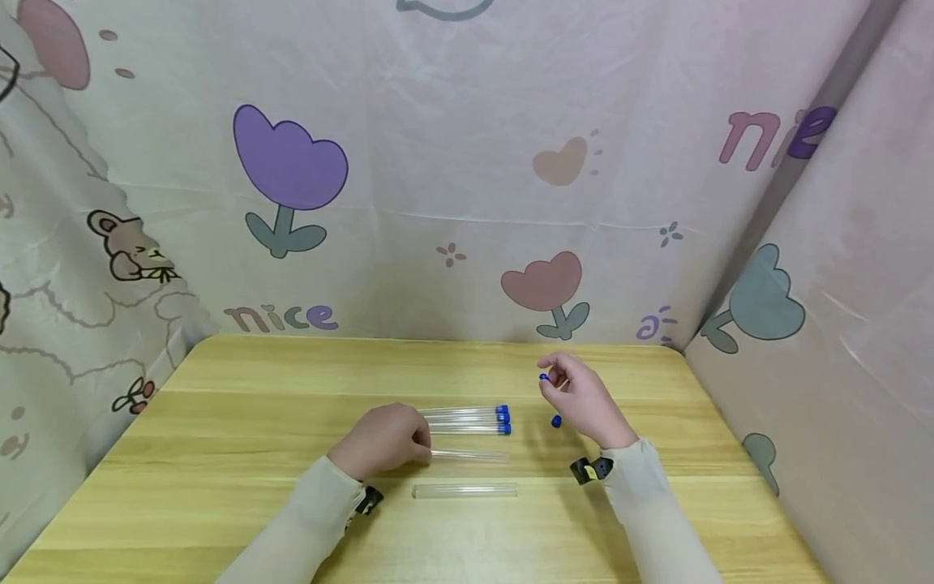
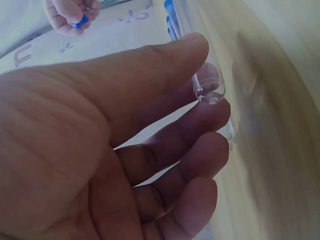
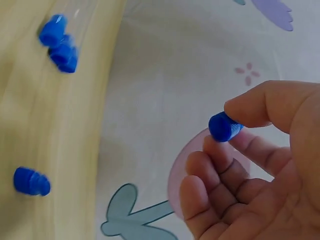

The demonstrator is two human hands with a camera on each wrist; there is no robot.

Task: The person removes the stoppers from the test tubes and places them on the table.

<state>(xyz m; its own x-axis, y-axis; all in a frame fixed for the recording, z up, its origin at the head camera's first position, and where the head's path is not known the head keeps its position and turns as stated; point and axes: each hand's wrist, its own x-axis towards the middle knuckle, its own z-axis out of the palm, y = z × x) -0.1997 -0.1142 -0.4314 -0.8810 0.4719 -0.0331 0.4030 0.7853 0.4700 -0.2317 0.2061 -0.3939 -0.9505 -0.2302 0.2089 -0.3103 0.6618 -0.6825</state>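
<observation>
My left hand point(image 1: 385, 442) pinches a clear test tube point(image 1: 473, 456) by its rounded end, thumb on one side and fingers on the other. That rounded end of the tube point(image 2: 210, 90) shows between the fingertips in the left wrist view. Over to the right, my right hand point(image 1: 584, 399) is raised and holds a small blue cap point(image 3: 223, 127) between thumb and index finger, the other fingers loosely curled. A second blue cap point(image 1: 556, 422) lies on the table below this hand. Nearer the front edge lies an uncapped test tube point(image 1: 464, 491).
Three test tubes with blue caps point(image 1: 503, 418) lie side by side behind the held tube, their far-left ends hidden by my left hand. The wooden table point(image 1: 292, 373) meets a printed curtain point(image 1: 438, 162) at its back edge, with more curtain at both sides.
</observation>
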